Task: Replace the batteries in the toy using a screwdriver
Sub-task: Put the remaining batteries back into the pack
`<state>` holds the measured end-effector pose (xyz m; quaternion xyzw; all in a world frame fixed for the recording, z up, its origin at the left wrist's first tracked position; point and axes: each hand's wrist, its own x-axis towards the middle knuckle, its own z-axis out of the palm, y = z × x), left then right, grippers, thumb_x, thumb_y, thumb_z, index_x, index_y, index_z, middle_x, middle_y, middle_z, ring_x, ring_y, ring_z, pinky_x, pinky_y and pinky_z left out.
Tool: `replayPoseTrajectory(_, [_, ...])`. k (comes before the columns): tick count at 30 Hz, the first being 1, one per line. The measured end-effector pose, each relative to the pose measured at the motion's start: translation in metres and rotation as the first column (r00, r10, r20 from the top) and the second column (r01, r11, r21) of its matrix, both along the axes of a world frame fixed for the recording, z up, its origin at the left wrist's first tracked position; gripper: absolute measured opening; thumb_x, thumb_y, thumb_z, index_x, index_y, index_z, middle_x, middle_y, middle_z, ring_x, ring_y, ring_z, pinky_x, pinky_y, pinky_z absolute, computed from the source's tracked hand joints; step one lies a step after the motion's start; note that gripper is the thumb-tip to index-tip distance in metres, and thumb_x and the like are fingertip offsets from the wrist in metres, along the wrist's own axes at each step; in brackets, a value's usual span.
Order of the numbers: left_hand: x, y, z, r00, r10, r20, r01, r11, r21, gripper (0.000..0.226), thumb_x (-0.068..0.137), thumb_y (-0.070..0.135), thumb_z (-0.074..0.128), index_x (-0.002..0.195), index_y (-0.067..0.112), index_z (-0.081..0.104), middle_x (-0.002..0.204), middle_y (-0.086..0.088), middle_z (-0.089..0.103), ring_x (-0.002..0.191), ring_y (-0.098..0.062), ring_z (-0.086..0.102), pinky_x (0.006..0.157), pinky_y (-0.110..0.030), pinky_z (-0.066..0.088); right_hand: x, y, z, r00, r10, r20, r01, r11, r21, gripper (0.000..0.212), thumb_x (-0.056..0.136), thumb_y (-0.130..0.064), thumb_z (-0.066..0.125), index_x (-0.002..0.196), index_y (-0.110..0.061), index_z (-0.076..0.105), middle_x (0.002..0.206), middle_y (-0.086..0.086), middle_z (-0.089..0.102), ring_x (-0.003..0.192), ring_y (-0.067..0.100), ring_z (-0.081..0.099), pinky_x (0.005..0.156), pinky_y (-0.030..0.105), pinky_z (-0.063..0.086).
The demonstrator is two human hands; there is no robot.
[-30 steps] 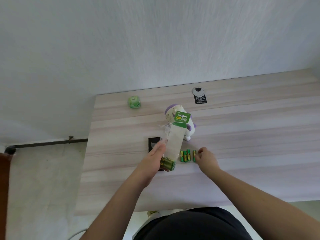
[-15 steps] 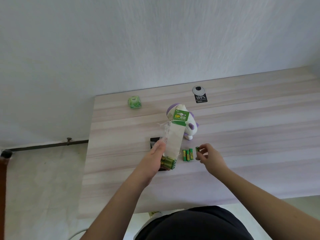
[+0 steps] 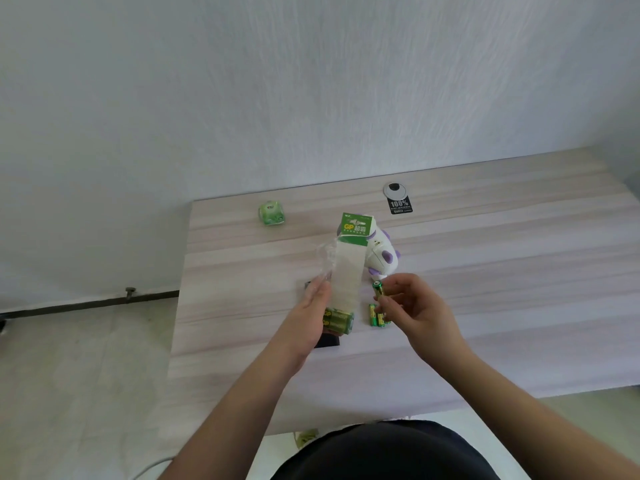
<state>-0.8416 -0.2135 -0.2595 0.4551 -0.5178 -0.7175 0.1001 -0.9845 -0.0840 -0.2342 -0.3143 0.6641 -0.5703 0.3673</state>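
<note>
A white and purple toy [image 3: 381, 257] lies on the wooden table [image 3: 485, 271], partly hidden behind a tall battery pack [image 3: 346, 271] with a green header card. My left hand [image 3: 308, 317] grips that pack near its bottom, where green batteries remain in the plastic. My right hand [image 3: 412, 306] pinches a single green battery [image 3: 378, 289] lifted above the table. A few loose green batteries [image 3: 376, 317] lie on the table just under it. No screwdriver is visible.
A dark flat object [image 3: 327, 341] lies under my left hand. A small green cube [image 3: 272, 213] sits at the table's far left. A grey cable grommet [image 3: 394, 189] with a black label [image 3: 400, 206] sits at the back. The table's left edge drops to the floor.
My right hand picked one battery out of the row on the table and lifted it. My left hand kept holding the pack upright.
</note>
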Motion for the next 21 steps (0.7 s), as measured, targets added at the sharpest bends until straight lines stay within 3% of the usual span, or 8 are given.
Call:
replayPoseTrajectory(4, [0.008, -0.003, 0.003, 1.0, -0.024, 0.005, 0.024, 1.0, 0.005, 0.045, 0.098, 0.054, 0.04, 0.143, 0.044, 0.04, 0.133, 0.018, 0.054, 0.12, -0.009, 0.054, 0.109, -0.044, 0.041, 0.008, -0.004, 0.021, 0.975, 0.042, -0.218, -0.041, 0.999, 0.01, 0.026, 0.087, -0.007, 0.068, 0.097, -0.032, 0.064, 0.085, -0.004, 0.066, 0.07, 0.012, 0.069, 0.068, 0.021, 0.054])
replayPoseTrajectory(7, [0.013, -0.001, 0.006, 0.999, -0.045, -0.007, 0.045, 0.999, 0.009, 0.047, 0.097, 0.057, 0.04, 0.142, 0.044, 0.04, 0.131, 0.013, 0.058, 0.117, -0.013, 0.059, 0.105, -0.046, 0.046, 0.012, -0.009, 0.027, 0.878, 0.114, -0.464, -0.069, 0.991, 0.112, 0.034, 0.08, -0.017, 0.077, 0.089, -0.043, 0.057, 0.083, -0.013, 0.066, 0.072, 0.008, 0.066, 0.066, 0.016, 0.051])
replayPoseTrajectory(11, [0.015, 0.003, 0.014, 0.997, -0.064, -0.044, 0.066, 0.997, 0.031, 0.038, 0.101, 0.052, 0.036, 0.137, 0.042, 0.043, 0.118, -0.001, 0.065, 0.105, -0.024, 0.065, 0.087, -0.048, 0.057, 0.022, -0.017, 0.023, 0.701, 0.163, -0.694, -0.147, 0.986, 0.083, 0.015, 0.08, -0.013, 0.076, 0.09, -0.02, 0.068, 0.085, -0.012, 0.062, 0.071, 0.006, 0.06, 0.067, 0.017, 0.049])
replayPoseTrajectory(13, [0.017, 0.006, 0.018, 0.996, -0.075, -0.05, 0.077, 0.996, 0.037, 0.042, 0.1, 0.053, 0.036, 0.139, 0.037, 0.043, 0.118, -0.005, 0.064, 0.104, -0.026, 0.065, 0.084, -0.047, 0.059, 0.027, -0.022, 0.02, 0.643, 0.179, -0.745, -0.172, 0.981, 0.087, 0.015, 0.084, -0.009, 0.072, 0.097, -0.015, 0.069, 0.094, -0.007, 0.064, 0.075, 0.006, 0.06, 0.069, 0.019, 0.05])
replayPoseTrajectory(17, [0.022, 0.008, 0.021, 0.993, -0.109, -0.046, 0.111, 0.994, 0.026, 0.039, 0.1, 0.053, 0.033, 0.133, 0.037, 0.047, 0.116, -0.01, 0.064, 0.096, -0.023, 0.064, 0.083, -0.047, 0.059, 0.036, -0.032, 0.02, 0.53, 0.23, -0.816, -0.167, 0.972, 0.166, 0.021, 0.087, -0.005, 0.066, 0.107, -0.012, 0.069, 0.102, 0.001, 0.067, 0.085, 0.021, 0.066, 0.066, 0.024, 0.048])
replayPoseTrajectory(21, [0.026, 0.007, 0.023, 0.988, -0.15, -0.031, 0.15, 0.989, -0.004, 0.044, 0.1, 0.053, 0.031, 0.139, 0.036, 0.042, 0.117, -0.011, 0.062, 0.098, -0.025, 0.064, 0.077, -0.037, 0.06, 0.041, -0.039, 0.031, 0.587, 0.342, -0.734, -0.086, 0.928, 0.363, 0.022, 0.096, -0.025, 0.055, 0.118, -0.02, 0.057, 0.107, -0.003, 0.067, 0.092, 0.02, 0.062, 0.07, 0.027, 0.045])
